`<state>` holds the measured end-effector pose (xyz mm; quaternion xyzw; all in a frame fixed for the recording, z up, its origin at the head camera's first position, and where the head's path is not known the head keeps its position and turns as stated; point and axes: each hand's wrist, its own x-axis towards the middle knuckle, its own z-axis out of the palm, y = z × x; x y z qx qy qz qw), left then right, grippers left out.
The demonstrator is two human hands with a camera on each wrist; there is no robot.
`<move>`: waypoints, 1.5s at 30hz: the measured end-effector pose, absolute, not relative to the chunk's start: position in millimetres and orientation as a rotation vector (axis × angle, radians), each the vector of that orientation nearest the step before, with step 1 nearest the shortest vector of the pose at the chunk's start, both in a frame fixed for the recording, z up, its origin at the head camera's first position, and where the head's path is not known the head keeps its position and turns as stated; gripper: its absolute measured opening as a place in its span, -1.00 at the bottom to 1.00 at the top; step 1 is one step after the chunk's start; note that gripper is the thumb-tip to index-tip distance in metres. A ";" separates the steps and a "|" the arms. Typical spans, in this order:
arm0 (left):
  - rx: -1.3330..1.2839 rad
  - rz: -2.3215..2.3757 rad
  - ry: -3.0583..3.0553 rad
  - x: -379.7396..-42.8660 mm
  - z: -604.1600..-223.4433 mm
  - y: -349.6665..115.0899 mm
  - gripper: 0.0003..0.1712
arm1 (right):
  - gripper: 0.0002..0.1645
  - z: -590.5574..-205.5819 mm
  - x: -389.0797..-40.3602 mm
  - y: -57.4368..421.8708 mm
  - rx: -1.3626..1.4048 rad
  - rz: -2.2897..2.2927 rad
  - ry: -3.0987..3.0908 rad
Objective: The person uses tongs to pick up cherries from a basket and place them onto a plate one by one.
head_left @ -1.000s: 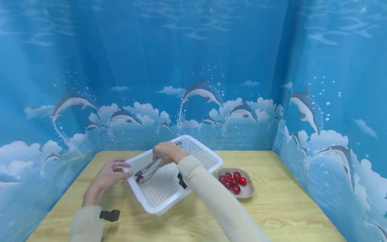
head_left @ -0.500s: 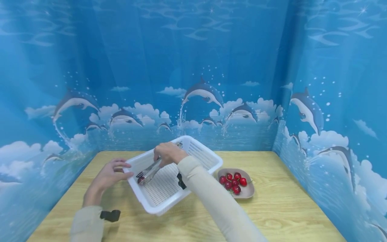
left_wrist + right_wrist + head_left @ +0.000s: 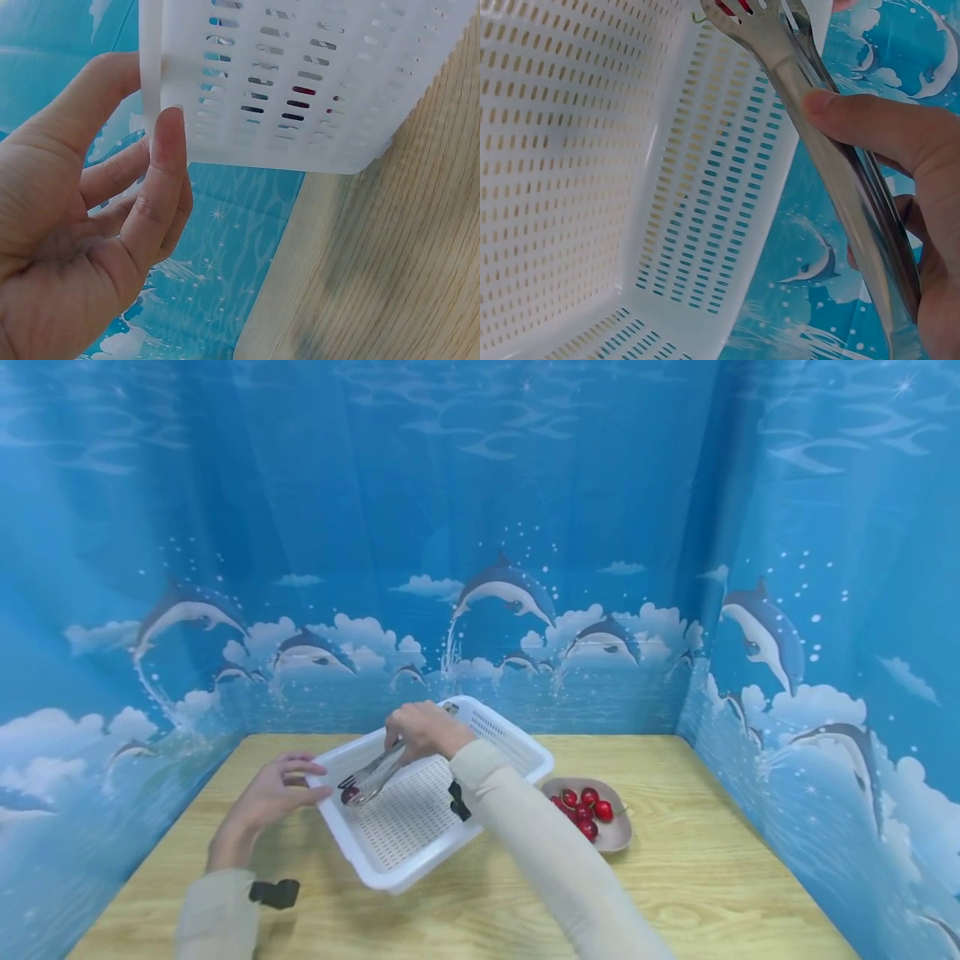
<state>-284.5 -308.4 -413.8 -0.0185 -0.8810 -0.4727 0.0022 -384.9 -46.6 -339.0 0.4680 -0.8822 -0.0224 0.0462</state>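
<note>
A white perforated plastic basket [image 3: 386, 880] stands turned at an angle on the table. My left hand [image 3: 273, 793] pinches its left rim, thumb on one side and fingers on the other, as the left wrist view confirms with the hand [image 3: 97, 202] at the basket wall [image 3: 255, 142]. My right hand [image 3: 422, 731] reaches over the basket and grips metal tongs [image 3: 832, 165] with fork-like tines. A dark red cherry [image 3: 349, 795] is at the tong tips in the basket's left corner; whether they squeeze it I cannot tell. Its green stem [image 3: 698, 18] shows in the right wrist view.
Right of the basket, a shallow beige dish [image 3: 617, 835] holds several red cherries [image 3: 603, 811], partly behind the right sleeve [image 3: 525, 852]. The wooden table [image 3: 720, 893] is bordered by a blue dolphin-print curtain [image 3: 375, 527] at the back and sides.
My right hand has moved slightly up and to the right with the tongs. The cherry at their tips has shifted a little with them. My left hand keeps its place on the rim.
</note>
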 end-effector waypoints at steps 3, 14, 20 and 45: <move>-0.059 -1.465 -2.770 -284.6 -413.3 -308.6 -0.27 | -0.66 -334.5 -382.9 -42.5 1.427 -0.057 -2.688; -0.083 -1.477 -2.754 -281.9 -415.0 -309.4 -0.28 | -0.64 -323.5 -376.6 -26.9 1.456 0.054 -2.683; -0.069 -1.472 -2.765 -280.6 -415.4 -308.7 -0.28 | -0.63 -322.9 -372.7 -18.1 1.481 0.073 -2.642; -0.073 -1.469 -2.758 -282.2 -412.9 -306.9 -0.28 | -0.58 -308.2 -357.3 35.8 1.472 0.322 -2.590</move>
